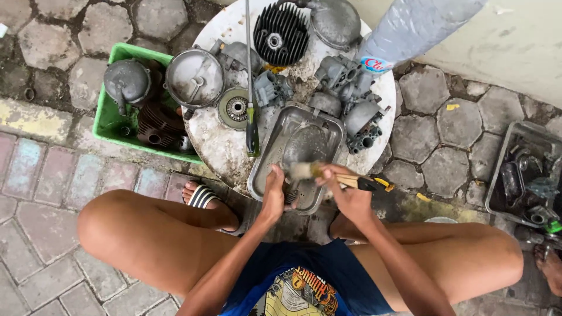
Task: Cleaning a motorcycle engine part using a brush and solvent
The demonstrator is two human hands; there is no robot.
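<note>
Grey paving stones (52, 175) spread under a round white table (219, 143) crowded with grimy engine parts, seen from the head camera looking down past bare knees. Nearest the person, a steel tray (266, 175) juts over the table's edge. Left hand (274, 196) sits at the tray's near rim, fingers curled tight around a small dark part (290, 196) that is mostly hidden, so its shape cannot be told. Right hand (348, 196) pinches a brush (336, 177) by its wooden handle, fingers closed on it; the pale bristles lie just above and beside the left fingers, over the tray's near end. Beyond the left fingers a screwdriver (250, 88) with a green-and-black grip lies along the table, and next to it a round flywheel (235, 109). Farther out sits a round cover (194, 78), a finned cylinder head (281, 33), and carburettors (345, 79) beyond the right fingers. Off to the left of the left hand, a green crate (108, 120) holds more parts. Well to the right of the right hand, a grey tray (497, 175) of parts rests on the stones. A striped sandal (202, 196) shows below the table.
</note>
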